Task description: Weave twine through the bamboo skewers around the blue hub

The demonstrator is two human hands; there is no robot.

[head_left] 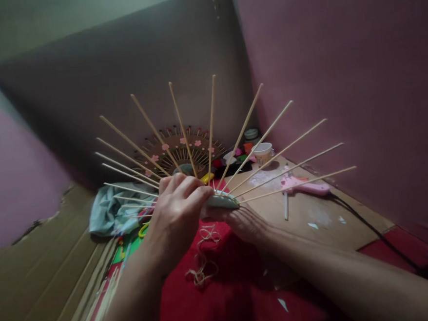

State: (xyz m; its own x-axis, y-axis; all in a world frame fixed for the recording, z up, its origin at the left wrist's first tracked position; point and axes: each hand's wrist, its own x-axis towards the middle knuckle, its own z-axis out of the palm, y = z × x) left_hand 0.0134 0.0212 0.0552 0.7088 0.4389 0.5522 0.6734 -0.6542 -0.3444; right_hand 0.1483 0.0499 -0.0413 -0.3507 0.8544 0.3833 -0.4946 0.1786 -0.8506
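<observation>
The fingers [196, 188] of the left hand [179, 209] are curled narrow over the white hub [222, 200] of a skewer fan, pinching it from above. The right hand [246, 224] comes in beneath the hub from the right. Its fingertips are covered, so we cannot tell whether it clamps or merely props. The fan is held in the air above the far edge of the red cloth [238, 295], its bare skewers [211, 126] spread in a half circle.

Risks, in our judgement:
- The hub is small and carries every skewer, so a twist of either wrist could lever sticks loose from their seat.
- The rightmost tips stand near the pink wall [340, 73], and a swing that way could bend or snap them.
- A pink glue gun [306, 187] lies on the board [313, 217] just beyond the right hand, its black cable [368, 225] trailing along the board's right edge. A lowered forearm could catch either. We cannot tell whether the nozzle is hot.
- Loose twine [205, 266] on the red cloth below the hands could snag a stick.

Not determinable:
- We cannot see how the skewers are fixed in the hub.
- The lowest left sticks merge with a blue cloth [109, 212].
- The decorated fan [178, 148] at the far edge is half masked.
- Items beside the paper cup [263, 152] are too dim to name.
</observation>
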